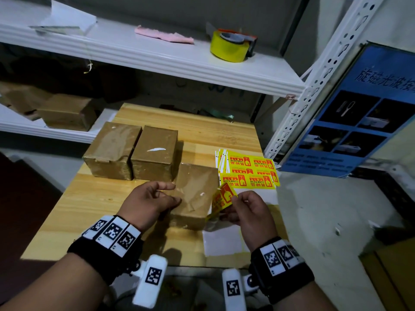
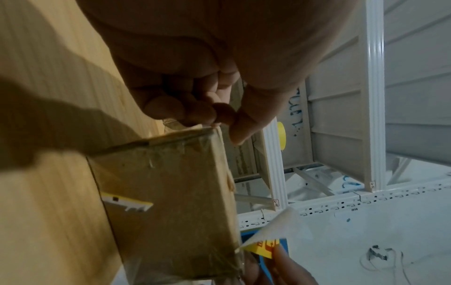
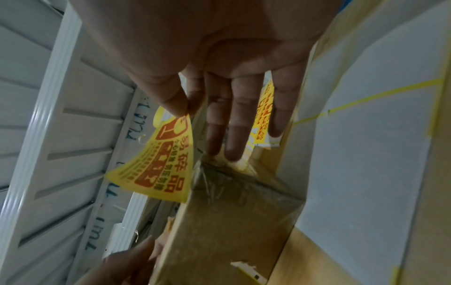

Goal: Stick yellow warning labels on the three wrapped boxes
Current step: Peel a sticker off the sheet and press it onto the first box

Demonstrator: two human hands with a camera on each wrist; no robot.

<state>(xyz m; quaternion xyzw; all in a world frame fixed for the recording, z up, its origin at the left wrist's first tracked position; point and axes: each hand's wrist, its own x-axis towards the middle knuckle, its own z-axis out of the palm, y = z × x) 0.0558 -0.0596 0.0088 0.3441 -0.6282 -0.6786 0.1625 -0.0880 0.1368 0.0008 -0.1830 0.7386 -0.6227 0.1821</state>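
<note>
Three brown wrapped boxes lie on the wooden table (image 1: pixel 89 203): two side by side at the back (image 1: pixel 112 149) (image 1: pixel 155 151), and one nearer (image 1: pixel 195 194). My left hand (image 1: pixel 152 198) hovers at the near box's left edge, fingers loosely curled and holding nothing. In the left wrist view its fingertips (image 2: pixel 207 115) sit just over a corner of the box (image 2: pixel 171 192). My right hand (image 1: pixel 244 209) pinches a peeled yellow warning label (image 1: pixel 222 198) at the box's right edge. Thumb and forefinger (image 3: pixel 185 110) hold the label (image 3: pixel 165 160); the other fingers stay straight above the box (image 3: pixel 231 221).
Sheets of yellow labels (image 1: pixel 249 171) lie at the table's right side, with a white backing sheet (image 1: pixel 224 241) nearer me. The white shelf above holds a yellow tape roll (image 1: pixel 229 46) and a pink cloth (image 1: pixel 164 35). Another brown box (image 1: pixel 67 113) sits on the lower shelf, left.
</note>
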